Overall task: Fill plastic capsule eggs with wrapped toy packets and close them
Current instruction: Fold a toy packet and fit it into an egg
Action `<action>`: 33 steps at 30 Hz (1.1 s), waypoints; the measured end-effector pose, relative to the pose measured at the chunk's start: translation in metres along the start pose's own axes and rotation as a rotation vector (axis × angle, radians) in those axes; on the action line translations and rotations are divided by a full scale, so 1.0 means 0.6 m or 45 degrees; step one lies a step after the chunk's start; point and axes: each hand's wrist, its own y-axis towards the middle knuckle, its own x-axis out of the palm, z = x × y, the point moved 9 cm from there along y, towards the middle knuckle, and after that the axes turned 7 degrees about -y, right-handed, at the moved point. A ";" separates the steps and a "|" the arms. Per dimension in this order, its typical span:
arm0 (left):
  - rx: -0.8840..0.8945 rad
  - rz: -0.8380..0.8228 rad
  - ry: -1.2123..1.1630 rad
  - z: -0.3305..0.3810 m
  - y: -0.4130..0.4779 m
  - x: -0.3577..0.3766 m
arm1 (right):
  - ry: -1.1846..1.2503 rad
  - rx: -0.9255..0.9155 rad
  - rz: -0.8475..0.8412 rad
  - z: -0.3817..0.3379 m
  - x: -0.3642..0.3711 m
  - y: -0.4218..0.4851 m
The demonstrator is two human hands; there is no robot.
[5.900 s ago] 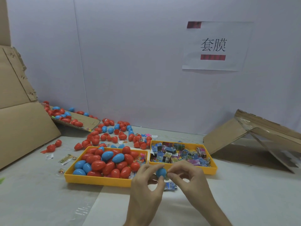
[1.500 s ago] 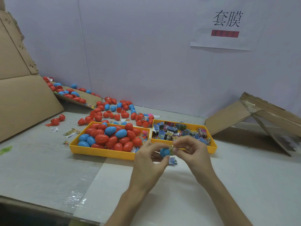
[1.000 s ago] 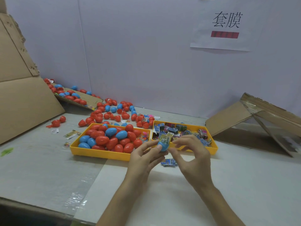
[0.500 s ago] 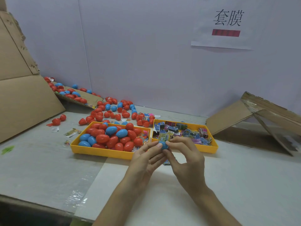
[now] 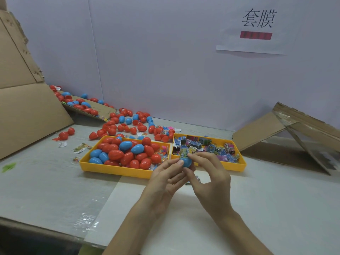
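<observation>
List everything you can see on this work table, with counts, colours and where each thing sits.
blue egg half: one, blue, in front of the trays
packet: one, blue and yellow print, sticking up out of the blue egg half
egg tray: one, yellow, centre left, heaped with red and blue eggs
packet tray: one, yellow, right of the egg tray, full of multicoloured packets
loose eggs: many, mostly red, some blue, behind the trays
cardboard sheets: several, brown, far left and far right
sign: one, white, on the wall
left hand: one, pinches the blue egg half
right hand: one, pinches the blue egg half from the right
</observation>
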 end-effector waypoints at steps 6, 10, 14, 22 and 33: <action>-0.004 -0.018 0.021 -0.001 0.000 0.000 | 0.002 -0.033 0.047 0.003 -0.003 -0.004; -0.003 -0.016 0.024 0.000 -0.001 0.000 | 0.013 -0.036 0.061 0.006 -0.003 -0.006; -0.006 -0.011 0.057 -0.002 -0.001 -0.002 | 0.024 -0.039 0.062 0.006 -0.003 -0.007; -0.037 -0.039 0.059 -0.004 -0.003 0.004 | 0.047 -0.082 0.001 -0.006 0.003 -0.004; -0.033 -0.112 0.026 -0.005 -0.004 0.011 | 0.051 0.045 0.001 0.005 0.002 -0.003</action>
